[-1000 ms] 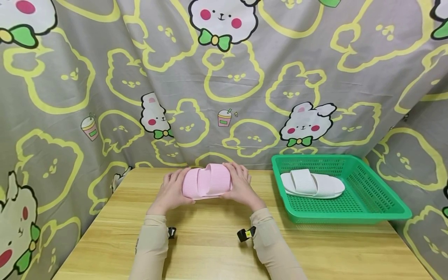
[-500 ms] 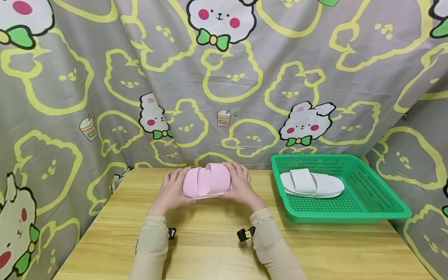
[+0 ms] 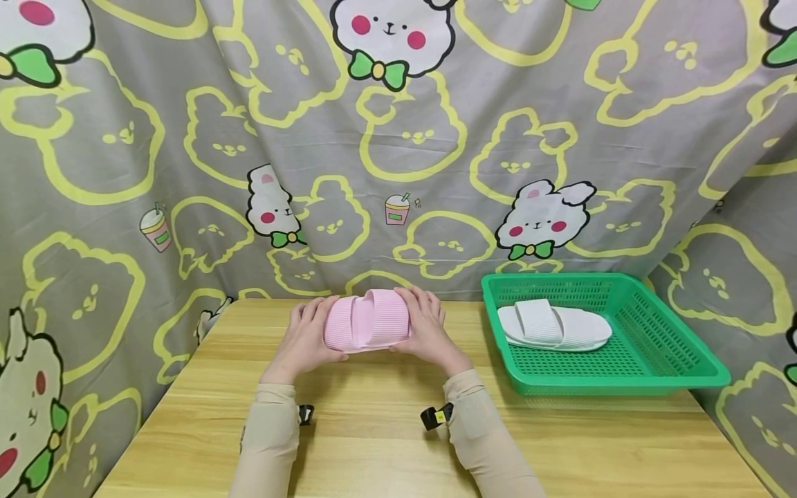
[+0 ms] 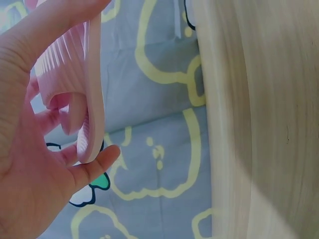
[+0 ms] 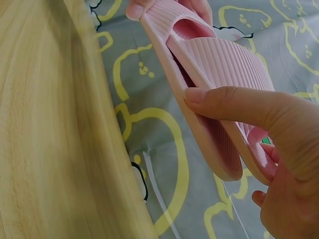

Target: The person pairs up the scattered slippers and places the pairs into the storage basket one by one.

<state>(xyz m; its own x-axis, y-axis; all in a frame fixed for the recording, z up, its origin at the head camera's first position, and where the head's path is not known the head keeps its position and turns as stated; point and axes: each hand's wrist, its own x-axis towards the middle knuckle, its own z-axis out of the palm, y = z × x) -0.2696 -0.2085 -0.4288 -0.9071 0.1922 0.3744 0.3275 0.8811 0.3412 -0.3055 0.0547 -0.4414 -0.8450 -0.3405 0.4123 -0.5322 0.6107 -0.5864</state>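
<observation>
A pair of pink slippers [image 3: 387, 318] with ribbed straps is nested together and held sideways over the far part of the table. My left hand [image 3: 306, 340] grips the left end, fingers over the far side and thumb at the near lower edge. At the right end my right hand [image 3: 429, 332] grips the pair in the same way. In the right wrist view, the right thumb [image 5: 224, 102] presses on the edge of one sole, and two soles show side by side. The left wrist view has one end of the slippers [image 4: 92, 99] between thumb and fingers.
A green plastic basket [image 3: 613, 382] stands on the right of the wooden table [image 3: 367, 443]. Inside it, toward the left, lie white slippers [image 3: 582, 329] with ribbed straps. A grey patterned curtain [image 3: 436, 166] hangs behind the table and along both sides.
</observation>
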